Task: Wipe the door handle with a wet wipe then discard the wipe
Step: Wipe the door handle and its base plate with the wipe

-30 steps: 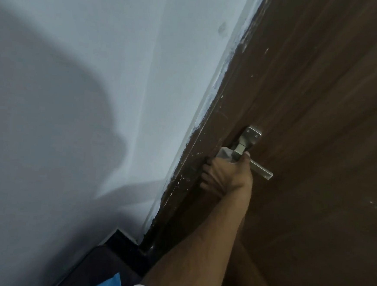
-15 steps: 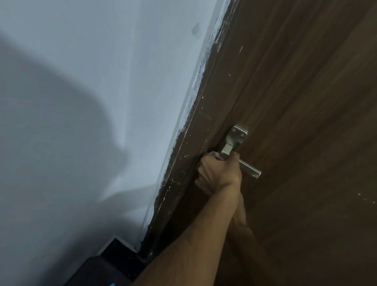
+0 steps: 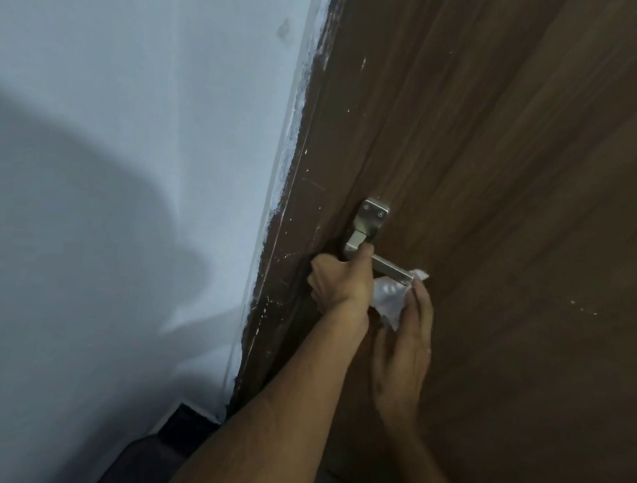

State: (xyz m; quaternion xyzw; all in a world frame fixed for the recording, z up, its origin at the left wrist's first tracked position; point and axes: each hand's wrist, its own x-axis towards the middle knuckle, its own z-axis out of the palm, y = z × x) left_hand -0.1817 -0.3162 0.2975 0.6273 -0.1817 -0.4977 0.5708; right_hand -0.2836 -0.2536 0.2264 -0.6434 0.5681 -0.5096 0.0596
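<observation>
A silver lever door handle sits on the brown wooden door. My left hand is closed around the lever near its pivot, thumb on top. The crumpled white wet wipe hangs just under the free end of the lever, with a corner poking past the tip. My right hand comes up from below and holds the wipe against the lever's end, fingers pointing up. Part of the wipe is hidden behind my left wrist.
A pale painted wall meets the door frame on the left, with rough paint along the edge. Dark skirting and floor show at the bottom left.
My right hand has risen from under my left arm to the lever's free end, and the wipe now shows there. My left hand stays on the handle. The view has shifted slightly.
</observation>
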